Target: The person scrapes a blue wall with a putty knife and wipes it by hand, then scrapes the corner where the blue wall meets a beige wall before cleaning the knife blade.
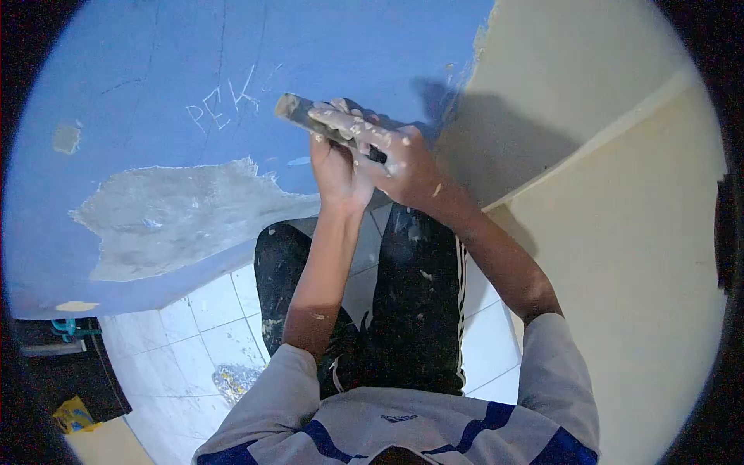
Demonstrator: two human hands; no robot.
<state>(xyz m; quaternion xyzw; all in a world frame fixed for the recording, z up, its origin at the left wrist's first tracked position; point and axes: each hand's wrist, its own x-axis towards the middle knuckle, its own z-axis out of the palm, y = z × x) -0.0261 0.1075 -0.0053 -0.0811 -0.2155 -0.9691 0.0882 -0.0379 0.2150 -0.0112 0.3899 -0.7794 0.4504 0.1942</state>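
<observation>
Both of my hands are raised together in front of the blue wall. A flat, narrow scraper [291, 108], grey and smeared with putty, slants between them with its end jutting out to the left. My right hand [399, 159] is closed on it from the right, its fingers lying along the scraper and spotted with pale putty. From below, my left hand [339, 178] holds the same scraper with the palm turned toward me. Its fingers are partly hidden behind the scraper and the right hand. A dark part shows beside the right thumb.
A bare grey patch [186, 217] breaks the blue wall [341, 46], which has scratched letters. A beige wall [620, 225] meets it at right. Below are my knees, white floor tiles [209, 310], a speckled bundle [236, 381], dark furniture [93, 380] and a yellow packet [74, 416].
</observation>
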